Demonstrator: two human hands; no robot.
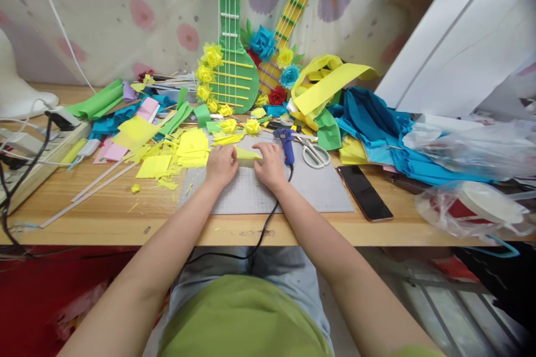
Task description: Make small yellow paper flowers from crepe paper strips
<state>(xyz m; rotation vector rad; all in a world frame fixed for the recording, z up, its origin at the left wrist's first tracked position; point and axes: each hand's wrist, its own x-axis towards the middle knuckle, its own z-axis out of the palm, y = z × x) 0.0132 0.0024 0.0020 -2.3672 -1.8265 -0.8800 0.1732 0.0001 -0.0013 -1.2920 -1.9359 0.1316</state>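
Observation:
Between my two hands a strip of yellow crepe paper (247, 153) stretches just above the grey cutting mat (318, 192). My left hand (221, 165) has its fingers closed on the strip's left end. On the right end, my right hand (270, 164) pinches it too. A blue glue gun (287, 145) lies just right of my right hand, its black cord running under my right wrist. White-handled scissors (315, 155) rest beyond it. Cut yellow paper squares (191, 148) are piled left of my left hand, and yellow paper flowers (252, 126) sit behind my hands.
Green (237, 78) and yellow (288, 17) paper-covered string instruments lean against the back curtain. Blue crepe paper (372, 122) heaps up at right, with a phone (365, 192) and a bagged cup (481, 206) nearer. A power strip (50, 162) with cables stands at left, near white sticks (90, 192).

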